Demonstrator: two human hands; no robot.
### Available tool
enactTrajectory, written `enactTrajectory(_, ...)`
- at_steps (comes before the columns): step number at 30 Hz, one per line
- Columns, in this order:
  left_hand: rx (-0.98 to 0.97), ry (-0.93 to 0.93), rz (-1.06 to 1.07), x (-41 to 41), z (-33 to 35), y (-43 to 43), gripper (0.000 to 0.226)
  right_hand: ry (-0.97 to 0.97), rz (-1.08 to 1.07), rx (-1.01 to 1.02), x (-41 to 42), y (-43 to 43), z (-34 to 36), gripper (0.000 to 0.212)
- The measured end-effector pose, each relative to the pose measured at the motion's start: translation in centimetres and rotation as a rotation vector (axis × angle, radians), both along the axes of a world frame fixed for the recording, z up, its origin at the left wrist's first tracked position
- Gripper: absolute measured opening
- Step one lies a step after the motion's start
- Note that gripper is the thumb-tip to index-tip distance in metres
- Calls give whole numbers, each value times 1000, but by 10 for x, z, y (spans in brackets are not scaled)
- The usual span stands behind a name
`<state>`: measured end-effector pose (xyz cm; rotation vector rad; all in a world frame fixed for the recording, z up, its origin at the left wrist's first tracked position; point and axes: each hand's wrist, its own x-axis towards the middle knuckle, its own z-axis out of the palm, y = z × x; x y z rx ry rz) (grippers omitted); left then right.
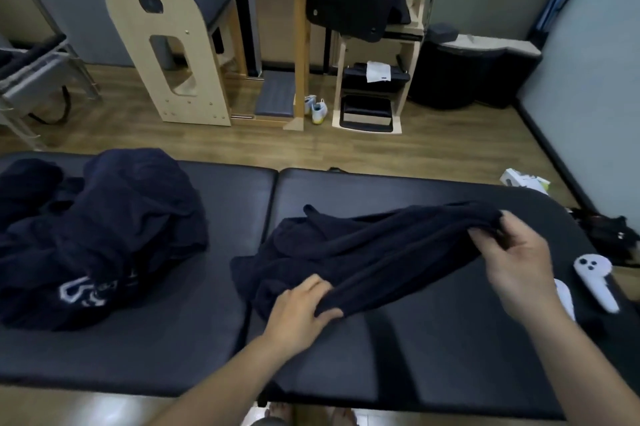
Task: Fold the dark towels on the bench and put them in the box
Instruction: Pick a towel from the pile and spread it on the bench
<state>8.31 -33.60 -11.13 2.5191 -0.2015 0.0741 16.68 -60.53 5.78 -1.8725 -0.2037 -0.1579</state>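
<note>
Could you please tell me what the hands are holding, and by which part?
One dark towel: left hand grips its near edge, right hand pinches its right end.

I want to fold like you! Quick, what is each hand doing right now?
Your left hand is closed, holding the near end of the dark towel.
Your right hand is closed, pinching the far end of the same towel.

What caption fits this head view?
Left hand and right hand grip a dark towel over the bench; more towels lie heaped alongside.
</note>
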Motion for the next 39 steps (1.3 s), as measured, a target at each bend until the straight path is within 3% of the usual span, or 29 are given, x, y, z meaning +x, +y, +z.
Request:
enactTrajectory(4, 198, -22, -40, -16, -25, 48, 34, -13, -101, -31, -5, -27, 7, 52)
enactTrajectory(6, 152, 107, -1, -16, -27, 73, 37, 0, -104, -52, -12, -33, 9, 63)
enactTrajectory(10, -266, 283, 65, 7, 10, 95, 14, 65, -49, -88, -25, -39, 8, 70)
enactTrajectory(12, -440, 375, 105, 23, 41, 95, 30, 94, -35, -96, -33, -47, 8, 69)
enactTrajectory(14, -605, 531, 111, 36, 57, 102, 31, 109, -40, -114, -42, -55, 7, 68)
enactTrajectory(16, -666, 591, 73, 50, 68, 112, 52, 129, -52, -148, -53, -63, 3, 68)
enactTrajectory(19, -478, 424, 76, 79, 70, 122, 15, 172, -86, -162, -72, -70, -6, 71)
enactTrajectory(21, -268, 262, 83, 102, 67, 116, 26, 184, -108, -185, -86, -72, -13, 75)
enactTrajectory(23, -124, 195, 39, 126, 62, 101, 20, 164, -134, -230, -102, -77, -22, 77)
enactTrajectory(25, 74, 252, -74, 144, 51, 87, 20, 110, -172, -287, -116, -83, -27, 73)
enactTrajectory(29, 647, 468, -361, 158, 35, 75, 21, 5, -298, -425, -141, -90, -28, 63)
enactTrajectory(31, 681, 536, -308, 161, 38, 67, 20, -23, -340, -463, -151, -88, -26, 59)
enactTrajectory(33, 574, 468, -270, 167, 46, 50, 17, -33, -369, -498, -160, -88, -26, 54)
enactTrajectory(36, 298, 322, -511, 170, 54, 6, 37, 37, -438, -501, -172, -98, -35, 70)
enactTrajectory(39, 316, 471, -760, 162, 42, -39, 72, 91, -434, -484, -179, -99, -40, 70)
